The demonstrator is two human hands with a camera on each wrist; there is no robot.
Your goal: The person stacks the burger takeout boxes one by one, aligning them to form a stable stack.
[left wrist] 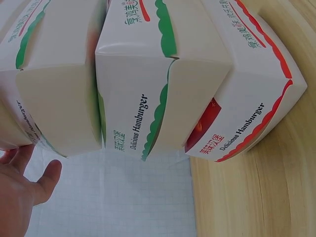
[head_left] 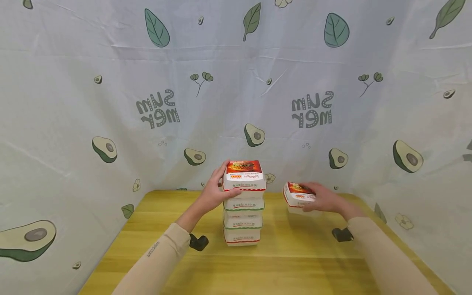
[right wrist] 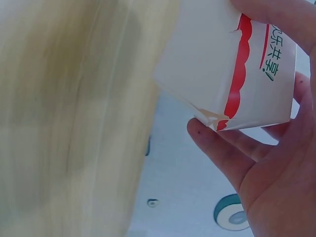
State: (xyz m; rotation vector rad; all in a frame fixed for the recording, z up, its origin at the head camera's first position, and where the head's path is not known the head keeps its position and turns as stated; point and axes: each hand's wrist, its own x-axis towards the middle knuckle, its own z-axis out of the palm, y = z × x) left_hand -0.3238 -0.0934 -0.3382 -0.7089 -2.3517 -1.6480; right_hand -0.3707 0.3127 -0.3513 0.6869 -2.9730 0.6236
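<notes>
Several white hamburger boxes stand in one upright stack, a little uneven, with a red-topped hamburger box (head_left: 244,180) uppermost. My left hand (head_left: 214,191) grips that top box at its left side, the thumb across its front. In the left wrist view, the lower boxes (left wrist: 133,98) carry green or red scalloped trim, and part of my left hand (left wrist: 22,190) shows at the lower left. To the right of the stack, my right hand (head_left: 324,198) holds another hamburger box (head_left: 296,196) by its right side. The right wrist view shows this box (right wrist: 207,64) between thumb and fingers.
A yellowish wooden table (head_left: 236,270) carries the stack near its back edge. Behind it hangs a pale curtain (head_left: 236,82) printed with avocados and leaves. A strip of table (head_left: 274,221) separates the stack from the box on the right.
</notes>
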